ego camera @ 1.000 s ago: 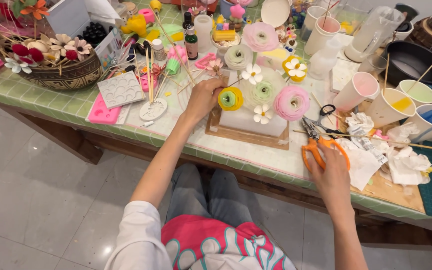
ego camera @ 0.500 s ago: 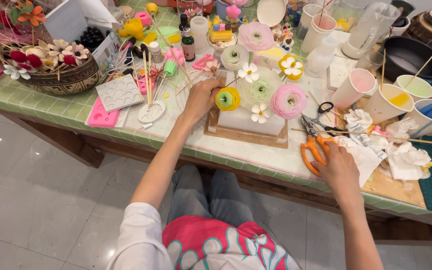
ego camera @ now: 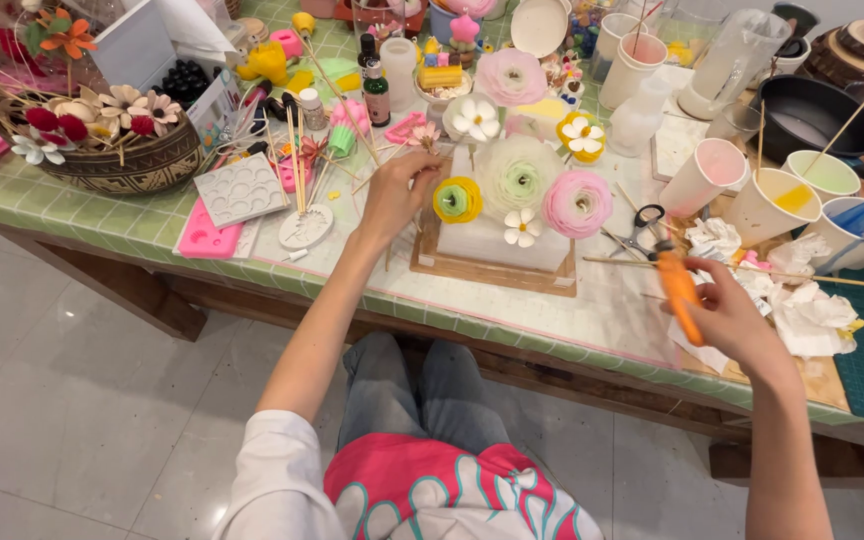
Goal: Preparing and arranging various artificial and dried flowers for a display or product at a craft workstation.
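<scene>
Left hand (ego camera: 395, 195) pinching a thin stick, yellow-green flower (ego camera: 458, 199) just right of fingertips; right hand (ego camera: 727, 318) clenching orange-handled scissors (ego camera: 677, 293), blades pointing away, farther off.

Table (ego camera: 132, 225) glossy green tile; wooden tray (ego camera: 492, 268); matt white foam block (ego camera: 497, 240); orange glossy plastic scissor handles (ego camera: 679, 290) at 3 o'clock; crumpled paper tissues (ego camera: 812, 315); pink rubbery mould (ego camera: 207, 240); woven basket (ego camera: 132, 165).
</scene>
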